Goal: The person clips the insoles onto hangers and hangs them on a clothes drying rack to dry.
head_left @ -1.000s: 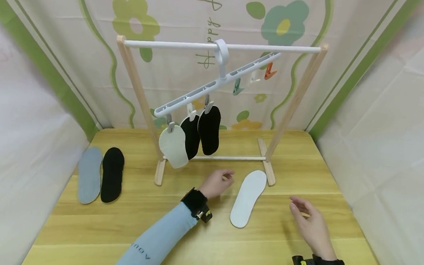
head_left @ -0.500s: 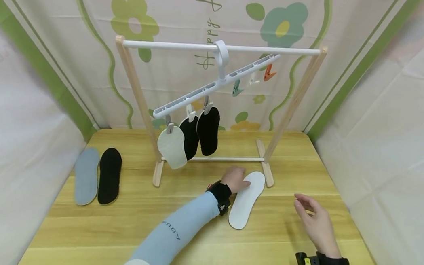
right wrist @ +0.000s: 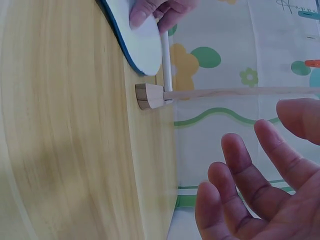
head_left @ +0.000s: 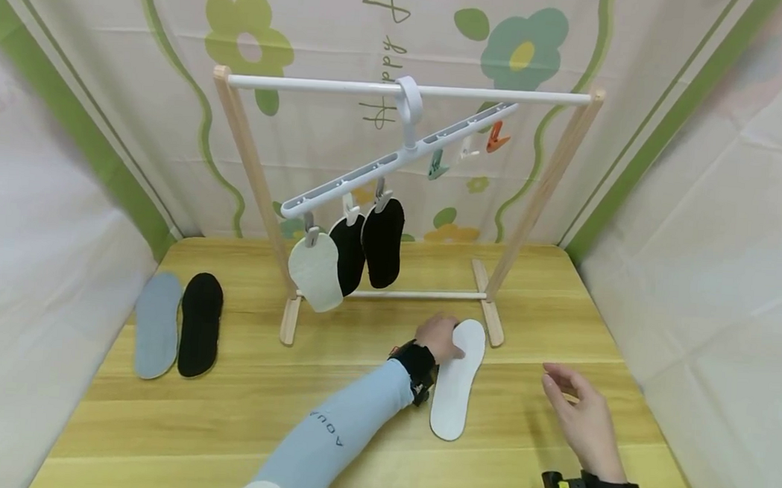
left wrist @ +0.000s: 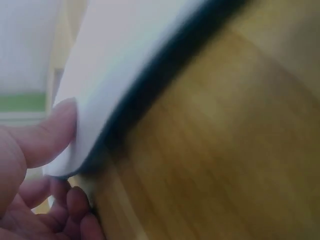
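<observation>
A white insole (head_left: 457,390) with a dark underside lies by the right foot of the wooden rack. My left hand (head_left: 439,338) pinches its upper left edge; in the left wrist view the thumb (left wrist: 55,130) presses the white face while the fingers curl beneath. There, a dark gap shows under the insole's edge, above the wood. My right hand (head_left: 578,416) hovers to the right of the insole, holding nothing, its fingers loosely bent and apart in the right wrist view.
A white hanger (head_left: 399,155) hangs slanted from the rack's top bar (head_left: 320,85). Clips hold a pale insole (head_left: 317,273) and two black ones (head_left: 383,243). At right dangle several unused clips (head_left: 496,138). A grey insole (head_left: 157,327) and a black insole (head_left: 201,326) lie at left.
My left hand has moved right to the white insole and taken hold of its edge. The insole has turned slightly, its lower end shifting right and nearer. My right hand has barely moved.
</observation>
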{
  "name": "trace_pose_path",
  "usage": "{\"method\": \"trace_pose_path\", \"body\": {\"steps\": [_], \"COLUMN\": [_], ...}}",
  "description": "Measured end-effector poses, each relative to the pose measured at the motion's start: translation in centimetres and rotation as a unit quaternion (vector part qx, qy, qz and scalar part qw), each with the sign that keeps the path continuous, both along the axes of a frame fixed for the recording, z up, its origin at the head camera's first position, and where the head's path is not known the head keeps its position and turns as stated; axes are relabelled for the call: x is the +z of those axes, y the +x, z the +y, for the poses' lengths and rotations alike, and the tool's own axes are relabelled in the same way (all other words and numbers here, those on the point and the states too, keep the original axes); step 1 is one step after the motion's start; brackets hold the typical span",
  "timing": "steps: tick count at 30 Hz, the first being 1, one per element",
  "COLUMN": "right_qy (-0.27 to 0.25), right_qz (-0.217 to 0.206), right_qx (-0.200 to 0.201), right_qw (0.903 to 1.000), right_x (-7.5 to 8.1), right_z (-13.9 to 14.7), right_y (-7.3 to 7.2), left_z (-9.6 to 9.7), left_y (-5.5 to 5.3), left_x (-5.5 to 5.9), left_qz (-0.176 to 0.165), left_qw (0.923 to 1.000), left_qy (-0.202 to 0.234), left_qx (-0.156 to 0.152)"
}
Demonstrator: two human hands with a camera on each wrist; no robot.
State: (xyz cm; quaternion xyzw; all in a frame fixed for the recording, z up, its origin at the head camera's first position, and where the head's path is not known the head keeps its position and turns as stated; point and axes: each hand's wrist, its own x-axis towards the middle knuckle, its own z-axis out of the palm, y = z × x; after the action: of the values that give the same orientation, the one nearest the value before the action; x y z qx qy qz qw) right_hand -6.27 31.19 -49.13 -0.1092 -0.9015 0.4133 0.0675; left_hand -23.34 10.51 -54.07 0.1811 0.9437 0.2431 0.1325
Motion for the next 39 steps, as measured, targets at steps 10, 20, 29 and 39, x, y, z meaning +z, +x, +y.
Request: {"method": "trace_pose_path", "body": {"steps": [10,20,29,39], "right_qy": [-0.001,-0.002,0.004,0.005], "right_qz": [-0.006,0.007,0.020,0.012], "right_qx": [-0.008,-0.008,-0.004,0.023], "right_qw": [1.0000,0.9999,0.9998,0.9996], "right_x": [-0.1,0.1,0.5,1.1], "right_z": [0.2,-0.1,-0.3,-0.8], "right_y": [0.5,0.4,-0.1,-1.5], "left_z": [-2.8,-9.1,-13.1,-15.6], "left_y": [-0.1,2.7,4.3,5.5], "left_x": [-0.3,2.7,6.4,8.4], "left_qz": [-0.098,-0.066,0.003,0.044], "left_qw": [0.9729,0.9200,0.8900,0.8845], "left_qy": [0.207,0.378,0.438,0.443], "left_qx": [0.032,0.082,0.128,0.141]}}
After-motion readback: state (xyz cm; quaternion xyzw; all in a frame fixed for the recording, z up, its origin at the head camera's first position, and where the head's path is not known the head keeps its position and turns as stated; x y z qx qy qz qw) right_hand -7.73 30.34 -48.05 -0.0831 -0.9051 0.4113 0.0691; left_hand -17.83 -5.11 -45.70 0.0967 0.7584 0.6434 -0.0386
